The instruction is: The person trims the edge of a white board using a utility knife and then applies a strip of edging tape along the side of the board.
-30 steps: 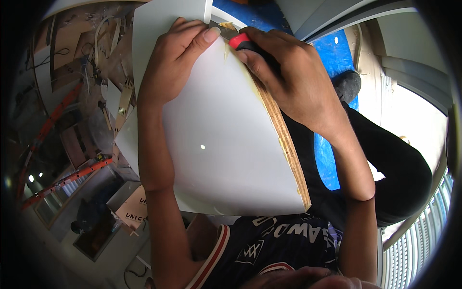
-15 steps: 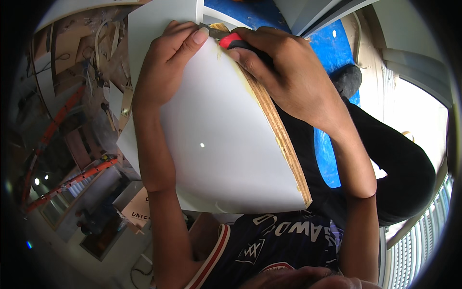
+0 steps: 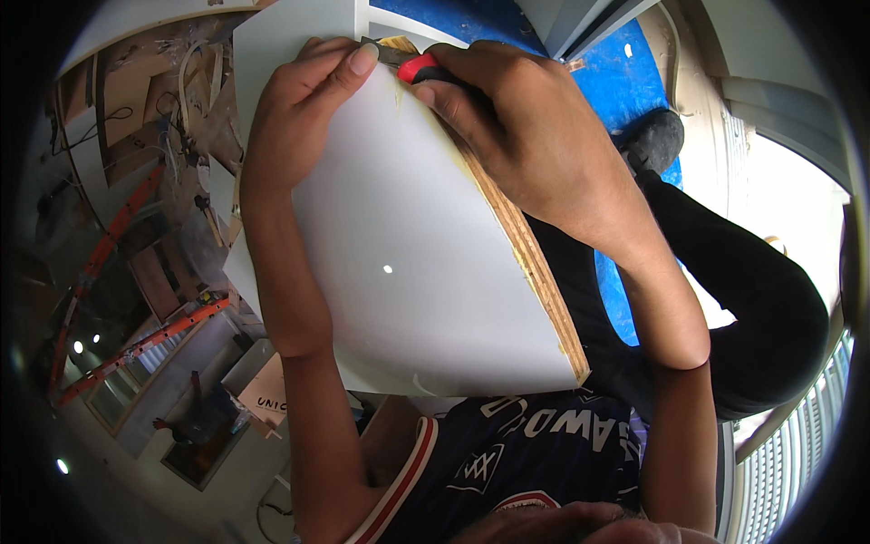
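Note:
A white-faced plywood board [image 3: 408, 227] with a bare layered edge [image 3: 530, 258] slants across the middle, its near end at my torso. My right hand [image 3: 544, 136] is wrapped round the red and black handle of a utility knife [image 3: 418, 69] at the board's far end. Its grey blade [image 3: 384, 53] points left along that end, next to a raw wood patch. My left hand [image 3: 304, 109] is closed at the board's far left, thumb on the face by the blade tip. Its other fingers are partly hidden, so their exact hold is unclear.
A pale panel [image 3: 290, 36] stands beyond the board. Blue sheeting [image 3: 616, 82] covers the floor at the right, by a dark shoe [image 3: 657, 136] and my black-trousered leg [image 3: 743, 299]. An orange ladder [image 3: 109, 236] and a cardboard box [image 3: 265, 392] are at the left.
Both hands and the knife have shifted slightly left and up in the picture, along with the board's far end. Both grips look the same.

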### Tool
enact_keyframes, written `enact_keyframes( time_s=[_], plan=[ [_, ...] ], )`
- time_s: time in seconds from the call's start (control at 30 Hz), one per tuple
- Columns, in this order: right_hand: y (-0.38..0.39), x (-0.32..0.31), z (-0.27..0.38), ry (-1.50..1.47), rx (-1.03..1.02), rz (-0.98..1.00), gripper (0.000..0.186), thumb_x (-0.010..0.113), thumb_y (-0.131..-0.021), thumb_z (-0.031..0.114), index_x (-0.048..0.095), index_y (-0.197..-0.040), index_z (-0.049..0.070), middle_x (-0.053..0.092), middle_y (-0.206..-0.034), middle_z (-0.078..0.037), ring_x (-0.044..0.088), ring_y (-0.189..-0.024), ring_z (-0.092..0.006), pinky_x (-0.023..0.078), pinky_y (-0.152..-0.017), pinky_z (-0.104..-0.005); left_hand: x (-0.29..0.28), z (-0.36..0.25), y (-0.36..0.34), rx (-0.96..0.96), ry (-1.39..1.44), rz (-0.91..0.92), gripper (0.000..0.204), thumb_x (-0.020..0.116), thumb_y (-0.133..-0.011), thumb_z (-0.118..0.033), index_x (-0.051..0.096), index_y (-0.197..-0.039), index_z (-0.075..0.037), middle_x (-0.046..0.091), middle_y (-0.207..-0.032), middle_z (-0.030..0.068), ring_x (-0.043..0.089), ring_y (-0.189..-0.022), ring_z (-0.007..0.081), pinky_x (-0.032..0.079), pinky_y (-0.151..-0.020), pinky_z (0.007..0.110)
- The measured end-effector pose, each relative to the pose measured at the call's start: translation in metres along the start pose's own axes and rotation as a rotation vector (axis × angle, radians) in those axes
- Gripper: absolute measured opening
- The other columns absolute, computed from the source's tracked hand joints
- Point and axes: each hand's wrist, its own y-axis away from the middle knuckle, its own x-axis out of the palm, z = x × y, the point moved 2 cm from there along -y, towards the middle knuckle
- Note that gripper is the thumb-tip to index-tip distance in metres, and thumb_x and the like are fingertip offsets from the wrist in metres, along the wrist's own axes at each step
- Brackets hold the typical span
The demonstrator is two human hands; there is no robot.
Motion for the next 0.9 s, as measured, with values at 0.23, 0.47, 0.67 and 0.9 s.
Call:
enact_keyframes(
  time_s=[0.23,0.47,0.67,0.9],
  plan=[
    [0.001,0.001,-0.001,0.0,-0.007,-0.019,0.033,0.065,-0.107,0.023,0.076,-0.099,-0.007,0.074,-0.093,-0.031,0.072,-0.089,-0.0513,0.059,-0.081,-0.0566,0.0,0.004,-0.001,-0.024,0.027,-0.013,0.045,0.066,-0.114,-0.036,0.073,-0.121,0.008,0.07,-0.119,0.0048,0.062,-0.11,0.0131,0.047,-0.1,0.028],
    [0.002,0.004,-0.006,-0.096,-0.03,-0.06,0.032,0.065,-0.107,0.02,0.077,-0.096,-0.007,0.072,-0.086,-0.032,0.071,-0.086,-0.0526,0.058,-0.078,-0.0575,0.003,-0.002,-0.001,-0.056,0.042,-0.031,0.046,0.068,-0.113,-0.036,0.075,-0.123,0.009,0.072,-0.121,0.0062,0.064,-0.112,0.0131,0.049,-0.1,0.029],
    [0.003,0.002,-0.006,-0.109,-0.009,-0.049,0.031,0.064,-0.106,0.018,0.076,-0.094,-0.009,0.07,-0.082,-0.033,0.07,-0.083,-0.0532,0.058,-0.076,-0.0576,0.008,-0.007,-0.001,-0.122,0.106,-0.069,0.046,0.071,-0.11,-0.037,0.076,-0.119,0.009,0.072,-0.12,0.0061,0.064,-0.11,0.0128,0.049,-0.098,0.028],
    [0.004,0.002,-0.007,-0.125,0.02,-0.062,0.032,0.063,-0.106,0.018,0.076,-0.092,-0.009,0.069,-0.08,-0.034,0.07,-0.081,-0.0539,0.057,-0.074,-0.0582,0.009,-0.007,-0.003,-0.145,0.116,-0.073,0.046,0.074,-0.108,-0.036,0.076,-0.115,0.009,0.072,-0.116,0.0061,0.064,-0.104,0.0119,0.049,-0.094,0.028]
  ],
)
